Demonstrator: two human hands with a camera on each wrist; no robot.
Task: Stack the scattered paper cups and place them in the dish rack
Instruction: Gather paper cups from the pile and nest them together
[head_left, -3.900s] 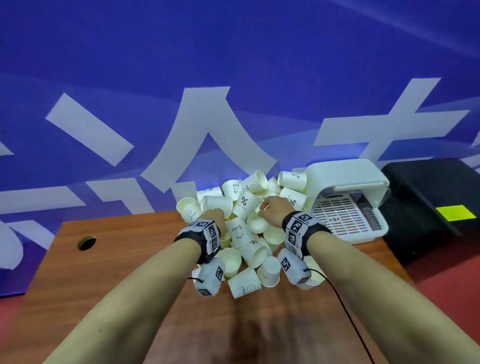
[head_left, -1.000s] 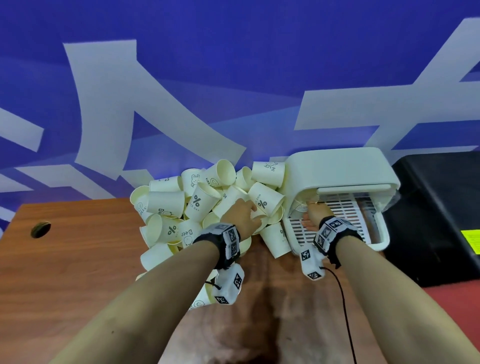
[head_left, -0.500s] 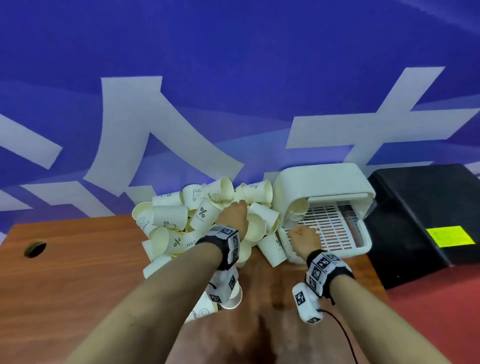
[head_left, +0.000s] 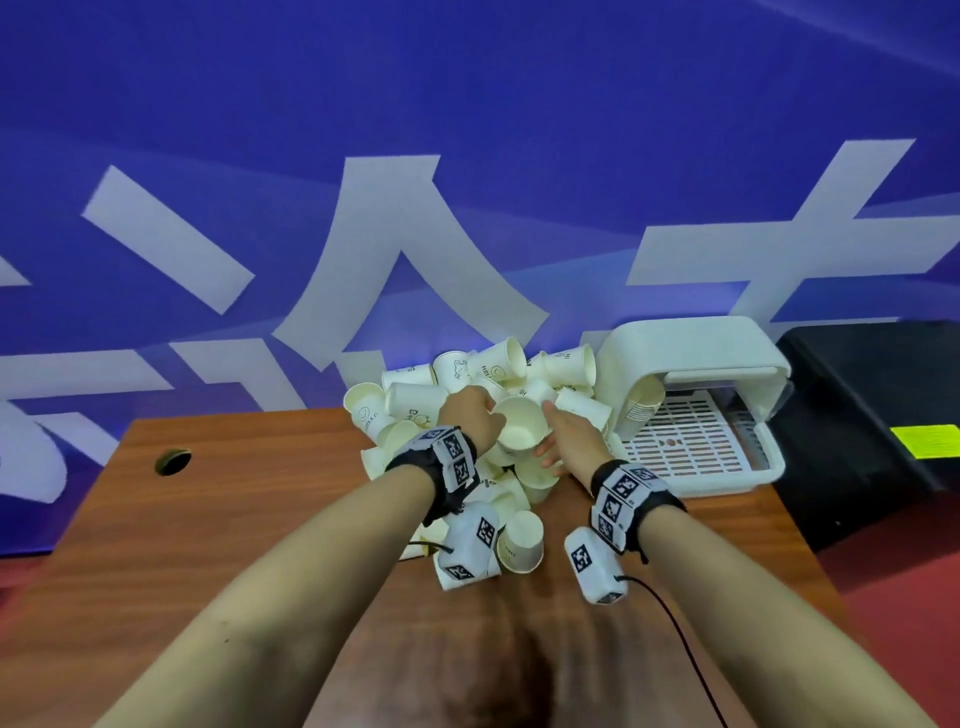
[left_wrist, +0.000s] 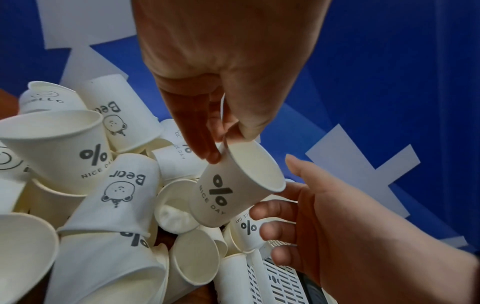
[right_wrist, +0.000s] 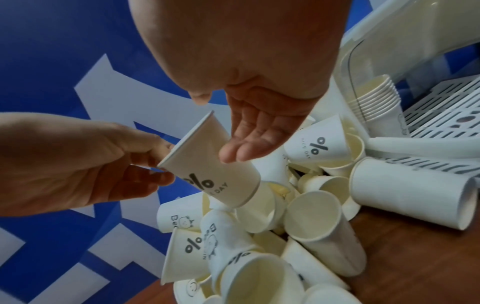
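Observation:
A heap of white printed paper cups (head_left: 457, 395) lies at the far middle of the wooden table (head_left: 218, 519). My left hand (head_left: 483, 415) pinches the rim of one "% NICE DAY" cup (left_wrist: 228, 191), lifted above the heap with its mouth towards my right hand. My right hand (head_left: 556, 441) is open beside it, with straight fingers (right_wrist: 249, 142) at the cup's side (right_wrist: 215, 172). The white dish rack (head_left: 696, 447) stands to the right, and a stack of nested cups (right_wrist: 374, 102) lies under its raised lid.
A blue wall with white shapes rises right behind the table. A black box (head_left: 872, 405) with a yellow label sits right of the rack. There is a round cable hole (head_left: 172, 461) at the table's far left. One cup (head_left: 519, 540) stands near my left wrist.
My right hand has come back from the rack's front to the heap. My left hand has lifted one cup off the heap and holds it out towards the right hand.

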